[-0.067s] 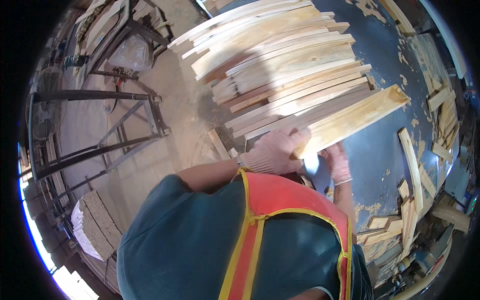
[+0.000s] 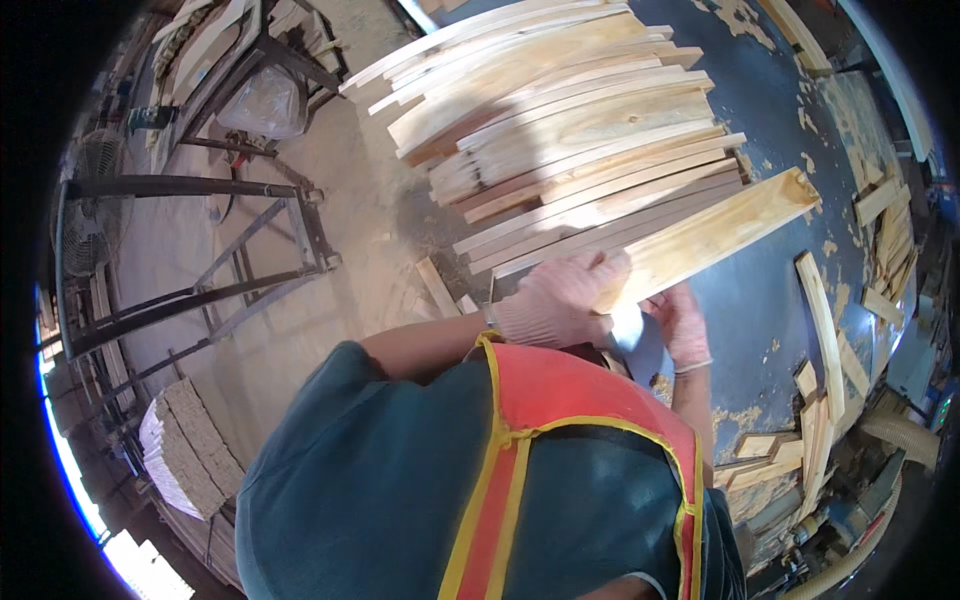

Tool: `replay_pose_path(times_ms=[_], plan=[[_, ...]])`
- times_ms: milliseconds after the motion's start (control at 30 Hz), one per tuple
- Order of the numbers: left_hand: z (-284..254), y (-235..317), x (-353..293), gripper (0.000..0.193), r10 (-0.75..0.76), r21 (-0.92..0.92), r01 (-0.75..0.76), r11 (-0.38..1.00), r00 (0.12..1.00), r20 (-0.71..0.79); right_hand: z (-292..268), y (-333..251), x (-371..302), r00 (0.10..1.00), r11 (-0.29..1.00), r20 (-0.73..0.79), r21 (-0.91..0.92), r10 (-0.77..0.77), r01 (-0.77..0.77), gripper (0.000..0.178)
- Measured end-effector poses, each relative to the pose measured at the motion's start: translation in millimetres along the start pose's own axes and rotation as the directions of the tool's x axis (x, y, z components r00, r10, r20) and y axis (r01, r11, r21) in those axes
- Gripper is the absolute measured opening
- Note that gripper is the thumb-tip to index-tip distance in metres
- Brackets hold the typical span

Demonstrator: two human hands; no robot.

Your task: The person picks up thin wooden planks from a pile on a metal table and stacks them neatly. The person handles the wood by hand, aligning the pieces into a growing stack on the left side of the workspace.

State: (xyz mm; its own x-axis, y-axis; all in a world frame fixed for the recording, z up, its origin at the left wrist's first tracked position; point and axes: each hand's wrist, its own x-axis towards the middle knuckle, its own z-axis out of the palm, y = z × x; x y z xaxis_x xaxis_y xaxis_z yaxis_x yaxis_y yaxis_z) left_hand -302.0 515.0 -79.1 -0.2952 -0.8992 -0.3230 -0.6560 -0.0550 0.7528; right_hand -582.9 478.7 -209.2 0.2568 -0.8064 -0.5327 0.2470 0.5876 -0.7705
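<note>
A pale wooden board (image 2: 715, 235) slants up and to the right from my hands over the dark table. My left hand (image 2: 565, 300), in a pale knitted glove, is closed around its near end, the thumb lying on top. My right hand (image 2: 682, 328), gloved too, grips the board's near right edge; its fingertips are partly hidden beneath the wood. Just beyond the board, many wooden strips (image 2: 600, 130) lie side by side in a long row, some jutting past the table's left edge.
The dark table (image 2: 745, 310) has flaking patches. Offcuts (image 2: 815, 440) and a long narrow strip (image 2: 823, 325) lie at its right. A black metal frame (image 2: 190, 190) stands on the floor at left, near a stacked block (image 2: 190, 450). A ribbed hose (image 2: 900, 435) runs at lower right.
My left hand has slid slightly to the right at the board's near end. The right hand has turned a little, and the board has hardly moved.
</note>
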Motion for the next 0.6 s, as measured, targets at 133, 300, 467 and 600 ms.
replay_pose_path(times_ms=[133, 300, 467, 600], plan=[[28.6, -4.9, 11.8, 0.083, 0.196, 0.117, -0.224, 0.968, 0.957, 0.212, 33.9, -22.3, -21.5, 0.995, 0.934, -0.060, 0.344, -0.085, 0.100, 0.058], [33.4, -121.7, -25.4, 0.040, 0.110, -0.263, -0.207, 0.942, 0.933, -0.342, 22.4, -13.4, -21.3, 0.987, 0.881, -0.159, 0.468, 0.005, 0.071, 0.046], [-9.7, -234.1, -71.9, 0.039, -0.629, -0.734, 0.305, 0.607, 0.748, -0.210, -30.7, 41.8, -12.6, 0.865, 0.985, -0.497, 0.103, -0.068, 0.137, 0.032], [-8.9, -205.4, -34.0, 0.042, -0.608, -0.980, 0.198, -0.013, 0.777, 0.166, -42.4, 58.1, 26.9, 0.879, 0.962, -0.476, 0.251, 0.026, 0.108, 0.028]])
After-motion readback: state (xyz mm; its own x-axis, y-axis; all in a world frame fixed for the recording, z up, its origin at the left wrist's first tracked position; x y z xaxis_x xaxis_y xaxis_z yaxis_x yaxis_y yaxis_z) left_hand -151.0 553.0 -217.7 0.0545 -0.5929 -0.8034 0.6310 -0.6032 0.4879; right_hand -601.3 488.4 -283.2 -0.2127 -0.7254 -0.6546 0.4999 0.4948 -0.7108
